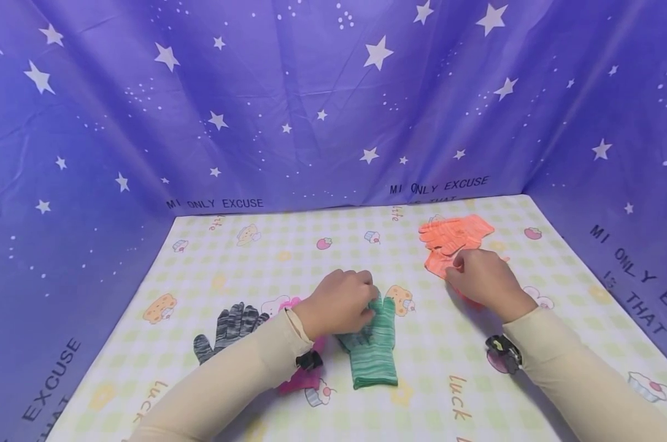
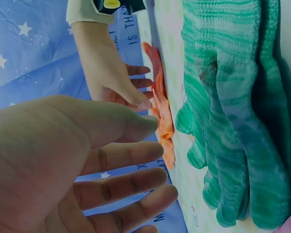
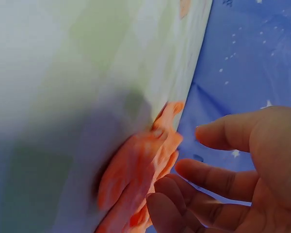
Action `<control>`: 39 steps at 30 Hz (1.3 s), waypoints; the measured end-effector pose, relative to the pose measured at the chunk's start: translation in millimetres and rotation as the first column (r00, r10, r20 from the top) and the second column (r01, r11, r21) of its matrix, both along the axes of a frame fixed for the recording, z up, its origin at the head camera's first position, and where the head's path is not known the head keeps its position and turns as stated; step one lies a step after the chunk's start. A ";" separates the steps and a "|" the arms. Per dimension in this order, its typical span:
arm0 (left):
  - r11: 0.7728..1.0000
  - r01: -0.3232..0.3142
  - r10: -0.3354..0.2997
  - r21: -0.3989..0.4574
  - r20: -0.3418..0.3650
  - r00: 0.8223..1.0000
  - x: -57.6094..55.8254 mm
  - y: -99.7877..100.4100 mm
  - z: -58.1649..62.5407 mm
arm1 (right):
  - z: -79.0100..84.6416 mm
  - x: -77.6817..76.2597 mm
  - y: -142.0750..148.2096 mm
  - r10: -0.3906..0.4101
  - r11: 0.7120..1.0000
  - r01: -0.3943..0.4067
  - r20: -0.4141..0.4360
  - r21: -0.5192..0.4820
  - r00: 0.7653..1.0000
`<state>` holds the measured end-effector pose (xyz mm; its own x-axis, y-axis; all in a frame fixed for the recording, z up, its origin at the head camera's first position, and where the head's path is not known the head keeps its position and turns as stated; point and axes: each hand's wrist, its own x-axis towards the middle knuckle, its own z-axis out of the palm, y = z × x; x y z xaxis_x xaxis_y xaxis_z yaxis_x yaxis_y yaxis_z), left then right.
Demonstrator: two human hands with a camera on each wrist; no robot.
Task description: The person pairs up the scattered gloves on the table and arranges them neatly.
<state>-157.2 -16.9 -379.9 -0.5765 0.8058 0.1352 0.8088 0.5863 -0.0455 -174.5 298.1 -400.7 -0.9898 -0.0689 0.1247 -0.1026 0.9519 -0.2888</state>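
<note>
My left hand (image 1: pixel 339 301) is over the finger end of the green knit gloves (image 1: pixel 374 365). In the left wrist view its fingers are loosely bent, the thumb is apart from them, and nothing lies between. The green gloves (image 2: pixel 223 111) lie beside it, one on another. At the right, my right hand (image 1: pixel 486 282) is at the near side of the orange knit gloves (image 1: pixel 466 232). The right wrist view has its thumb and fingers spread apart, the lower fingertips close to the bunched orange gloves (image 3: pixel 140 170); whether they touch is unclear.
A dark grey striped glove (image 1: pixel 236 322) lies left of the green gloves, partly covered by my left sleeve. Pink gloves (image 1: pixel 302 379) show from under that forearm. A checked cloth (image 1: pixel 289 245) covers the table, and a purple star curtain (image 1: pixel 311 123) hangs behind it.
</note>
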 end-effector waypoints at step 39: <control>1.000 -0.031 0.031 -0.003 0.076 0.997 -11.0 7.0 -7.7 | -0.8 1.0 49.6 -0.190 0.979 0.169 0.205 0.113 0.960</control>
